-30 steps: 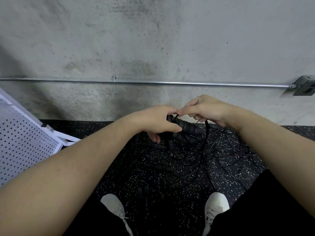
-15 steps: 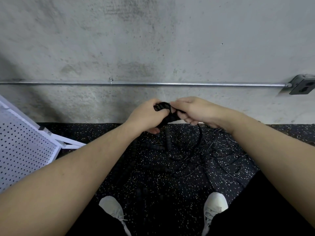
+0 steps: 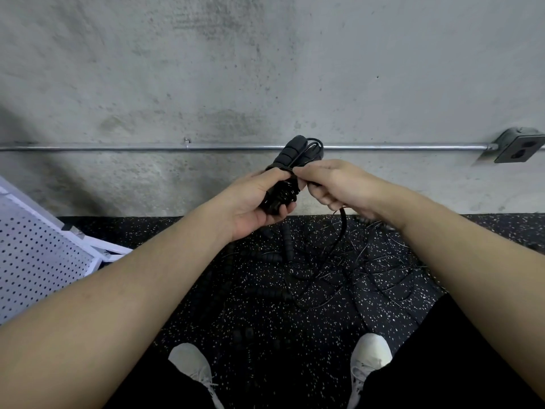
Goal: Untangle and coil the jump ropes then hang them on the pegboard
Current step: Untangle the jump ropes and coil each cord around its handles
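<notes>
Rough grey concrete wall (image 3: pixel 265 69); speckled black rubber floor (image 3: pixel 265 314); white perforated pegboard (image 3: pixel 35 261) at left. Tangled thin black ropes (image 3: pixel 339 270) on floor. Your left hand (image 3: pixel 253 202) grips ribbed foam jump rope handles (image 3: pixel 290 160); your right hand (image 3: pixel 336 184) pinches its cord.

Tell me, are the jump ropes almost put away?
Not nearly. The left hand grips one rope's handles while the right hand pinches its cord. Nothing hangs on the part of the pegboard in view. A tangle of ropes lies on the floor.
</notes>
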`<state>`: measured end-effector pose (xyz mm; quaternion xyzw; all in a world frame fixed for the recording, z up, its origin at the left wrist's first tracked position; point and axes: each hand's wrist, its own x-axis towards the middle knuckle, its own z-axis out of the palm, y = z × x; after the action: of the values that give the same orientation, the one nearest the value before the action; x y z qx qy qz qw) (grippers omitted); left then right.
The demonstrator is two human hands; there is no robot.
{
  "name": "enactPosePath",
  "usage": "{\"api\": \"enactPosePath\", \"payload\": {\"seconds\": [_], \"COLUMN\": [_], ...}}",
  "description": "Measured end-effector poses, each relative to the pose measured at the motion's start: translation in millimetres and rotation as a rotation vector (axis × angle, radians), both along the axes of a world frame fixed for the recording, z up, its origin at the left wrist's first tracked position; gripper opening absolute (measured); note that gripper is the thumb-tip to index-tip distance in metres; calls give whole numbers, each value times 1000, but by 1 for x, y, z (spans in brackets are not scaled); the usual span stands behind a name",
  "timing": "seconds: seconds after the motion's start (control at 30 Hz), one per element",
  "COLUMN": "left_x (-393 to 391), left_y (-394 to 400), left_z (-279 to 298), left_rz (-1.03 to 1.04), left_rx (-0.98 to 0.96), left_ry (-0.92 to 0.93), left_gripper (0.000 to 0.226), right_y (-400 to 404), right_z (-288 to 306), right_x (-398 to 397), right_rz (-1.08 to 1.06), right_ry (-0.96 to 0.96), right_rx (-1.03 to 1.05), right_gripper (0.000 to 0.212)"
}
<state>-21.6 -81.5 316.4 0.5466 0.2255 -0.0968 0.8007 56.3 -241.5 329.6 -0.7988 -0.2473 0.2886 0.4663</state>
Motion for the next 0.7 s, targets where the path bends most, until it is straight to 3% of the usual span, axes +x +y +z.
{"api": "enactPosePath", "payload": {"seconds": [0.1,0.23,0.7], "left_x": [-2,-1,-2], "left_y": [0,-1,30], "left_z": [3,6,14], "left_rz": [-4,49,63], "left_rx": [-37,-13,-20], "left_ry": [-16,11,-16], "left_gripper": [22,32,22], "right_y": [-3,-3,-14], "right_z": [0,0,-13], "right_x": [0,-4,2], "right_rz": [-7,13,144], "right_ry": [-52,-44,-19], "right_rx": [4,60,36], "right_gripper": [35,38,32]}}
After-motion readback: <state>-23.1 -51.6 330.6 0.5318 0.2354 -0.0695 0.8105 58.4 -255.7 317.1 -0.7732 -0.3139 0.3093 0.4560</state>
